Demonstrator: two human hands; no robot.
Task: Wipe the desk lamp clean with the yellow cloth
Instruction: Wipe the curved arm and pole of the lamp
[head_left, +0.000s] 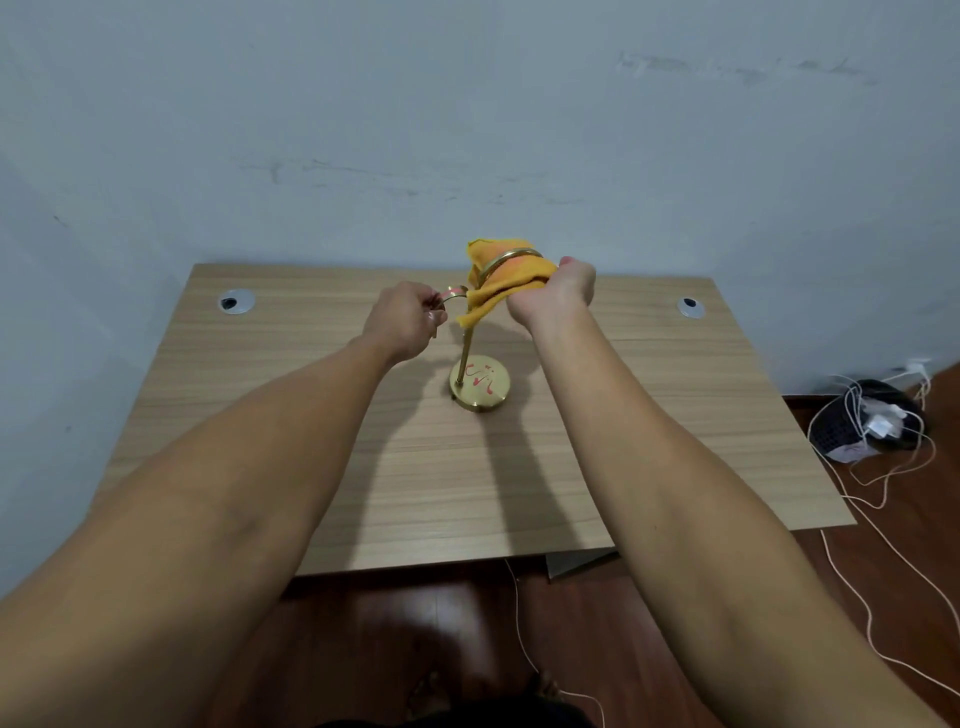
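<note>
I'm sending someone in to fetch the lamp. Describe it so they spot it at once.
Go to the wooden desk against the pale wall. Near its middle stands the desk lamp: a round brass base marked in red, with a thin brass stem. At its top, the left hand holds a curved brass piece and the right hand presses the yellow cloth around it. It is the only brass object there.

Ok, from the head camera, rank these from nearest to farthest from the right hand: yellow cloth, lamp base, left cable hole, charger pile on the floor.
1. yellow cloth: gripped in the right hand.
2. lamp base: below, mid-desk.
3. left cable hole: far left.
4. charger pile: on the floor, far right.
</note>
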